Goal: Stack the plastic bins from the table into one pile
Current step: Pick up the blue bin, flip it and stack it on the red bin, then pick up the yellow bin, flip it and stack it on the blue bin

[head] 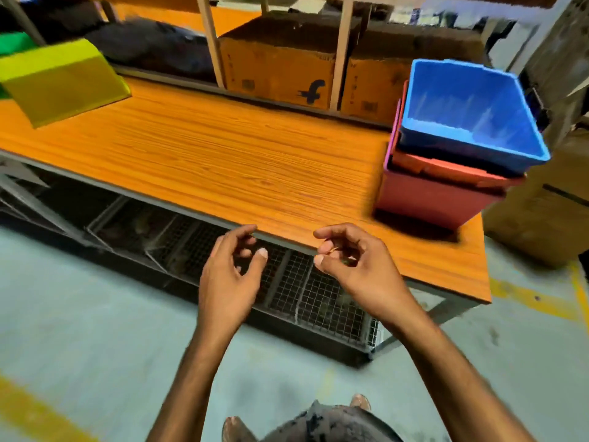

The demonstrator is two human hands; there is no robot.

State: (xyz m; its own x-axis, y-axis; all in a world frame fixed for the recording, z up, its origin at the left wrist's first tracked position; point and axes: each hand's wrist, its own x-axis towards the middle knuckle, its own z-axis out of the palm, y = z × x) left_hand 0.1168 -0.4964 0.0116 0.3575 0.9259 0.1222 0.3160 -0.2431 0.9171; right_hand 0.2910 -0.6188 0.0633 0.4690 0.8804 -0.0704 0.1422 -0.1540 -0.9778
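On the right end of the orange table (223,154) I record one pile of bins. A blue bin (471,122) sits uppermost, mouth up and skewed, nested into a red bin (430,199) that rests on the tabletop. A pink rim (389,148) shows along the pile's left side between the two; I cannot tell how much of that bin lies inside.

At the far left end, well apart from the pile, a yellow-green bin (63,81) lies tilted with its outer walls toward the camera. The picture is blurred there, and I cannot tell how it is supported. A green shape (14,43) sits just behind it.

Neither hand is on a bin. The left hand (228,282) hangs in front of the table's near edge, fingers loosely curled, holding nothing. The right hand (360,266) is over that same edge, fingers likewise loosely curled with thumb and forefinger apart, holding nothing. The two hands are near each other and well apart from the pile.

Cardboard boxes (277,71) stand behind the table. Wire mesh baskets (318,301) sit beneath it.
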